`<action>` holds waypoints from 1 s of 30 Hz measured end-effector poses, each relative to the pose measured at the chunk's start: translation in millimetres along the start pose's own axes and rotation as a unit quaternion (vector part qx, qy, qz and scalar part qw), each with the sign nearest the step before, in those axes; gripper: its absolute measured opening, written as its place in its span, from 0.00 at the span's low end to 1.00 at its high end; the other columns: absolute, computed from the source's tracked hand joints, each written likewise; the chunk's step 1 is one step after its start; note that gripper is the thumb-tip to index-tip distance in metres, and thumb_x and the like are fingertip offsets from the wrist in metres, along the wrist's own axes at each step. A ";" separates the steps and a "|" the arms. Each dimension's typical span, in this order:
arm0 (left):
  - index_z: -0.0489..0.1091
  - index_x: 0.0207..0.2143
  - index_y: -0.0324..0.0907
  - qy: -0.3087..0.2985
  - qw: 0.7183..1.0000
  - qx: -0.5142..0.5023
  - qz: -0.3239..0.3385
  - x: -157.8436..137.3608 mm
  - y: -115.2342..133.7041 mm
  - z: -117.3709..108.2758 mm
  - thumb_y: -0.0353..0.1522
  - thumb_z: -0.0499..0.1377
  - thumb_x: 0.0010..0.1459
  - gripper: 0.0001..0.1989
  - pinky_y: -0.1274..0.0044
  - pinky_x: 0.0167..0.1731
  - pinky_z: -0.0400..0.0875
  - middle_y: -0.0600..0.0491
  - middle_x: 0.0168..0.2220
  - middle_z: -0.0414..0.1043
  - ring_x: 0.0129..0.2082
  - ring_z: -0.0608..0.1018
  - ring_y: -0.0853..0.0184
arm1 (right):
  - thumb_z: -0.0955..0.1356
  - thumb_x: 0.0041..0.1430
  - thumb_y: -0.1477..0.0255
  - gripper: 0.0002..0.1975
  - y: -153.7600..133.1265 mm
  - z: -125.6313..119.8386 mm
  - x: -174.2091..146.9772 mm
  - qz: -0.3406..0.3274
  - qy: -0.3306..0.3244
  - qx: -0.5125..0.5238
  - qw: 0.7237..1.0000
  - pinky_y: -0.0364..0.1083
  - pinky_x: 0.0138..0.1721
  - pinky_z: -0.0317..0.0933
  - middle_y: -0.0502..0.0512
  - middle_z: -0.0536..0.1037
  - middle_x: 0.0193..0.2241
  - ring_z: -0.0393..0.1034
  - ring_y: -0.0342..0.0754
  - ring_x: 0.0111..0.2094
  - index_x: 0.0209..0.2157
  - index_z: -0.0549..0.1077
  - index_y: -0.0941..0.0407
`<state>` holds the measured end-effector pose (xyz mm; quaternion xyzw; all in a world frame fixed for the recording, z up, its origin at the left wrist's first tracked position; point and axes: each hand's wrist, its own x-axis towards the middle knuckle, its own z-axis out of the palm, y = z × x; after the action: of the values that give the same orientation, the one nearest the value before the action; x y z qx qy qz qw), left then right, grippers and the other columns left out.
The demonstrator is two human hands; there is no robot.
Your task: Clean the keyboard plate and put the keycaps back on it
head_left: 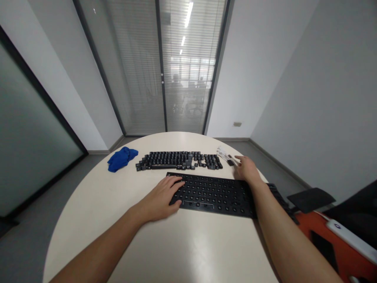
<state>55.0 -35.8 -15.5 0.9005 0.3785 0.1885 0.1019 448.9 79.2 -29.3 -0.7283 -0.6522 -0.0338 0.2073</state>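
Note:
A black keyboard base [212,194] without keycaps lies across the table in front of me, its switch positions exposed. My left hand [166,196] rests over its left end, fingers spread on the top and thumb near the front edge. Beyond the base's right end, my right hand [246,169] reaches out with the index finger stretched, beside a small dark-and-white item [230,161] whose kind is unclear. Its lower fingers are partly hidden and blurred. Behind the base, loose black keycaps [167,159] are laid out in keyboard order, with gaps toward the right.
A crumpled blue cloth [121,158] lies at the table's left edge. White, crumpled-looking material [222,151] is near my right hand. Right of the round table [97,220] are an orange surface [350,255] and a white power strip [350,237]. Another black keyboard-like object [278,196] is partly behind my right forearm.

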 end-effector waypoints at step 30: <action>0.46 0.71 0.46 -0.032 0.999 0.005 0.007 -11.7 -23.6 -9.7 0.47 0.62 0.60 0.44 0.57 0.68 0.49 0.44 0.70 0.52 0.69 0.57 0.51 | 0.70 0.56 0.47 0.53 -168.6 -32.2 -112.2 -0.386 -0.280 0.188 0.858 0.66 0.69 0.34 0.69 0.50 0.70 0.44 0.63 0.71 0.72 0.46 0.58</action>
<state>28.2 -27.5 -17.4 0.9093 0.3693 0.1587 0.1081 277.0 -26.3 7.7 -0.3436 -0.9058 0.2175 0.1191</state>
